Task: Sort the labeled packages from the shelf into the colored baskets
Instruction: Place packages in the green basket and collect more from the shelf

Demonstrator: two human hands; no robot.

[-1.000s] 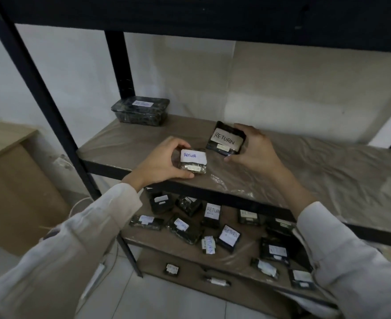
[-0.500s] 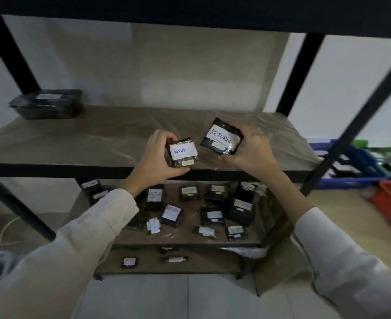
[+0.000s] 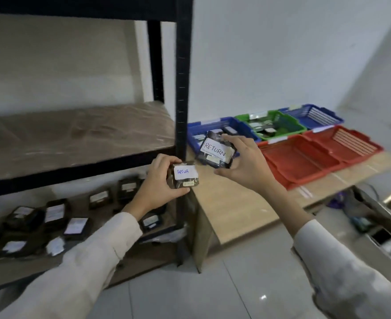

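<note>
Package "RETUR" (image 3: 185, 175) in left hand's (image 3: 157, 183) curled grip, package "RETURN" (image 3: 215, 151) in right hand's (image 3: 247, 165) pinching grip.

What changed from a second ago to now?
Both hands carried their packages rightward off the middle shelf. The right hand with the RETURN package is now past the shelf post, in front of the blue basket. The left hand with its smaller package is at the post. The view swung right too. Unchanged: both grips, nothing let go.
</note>
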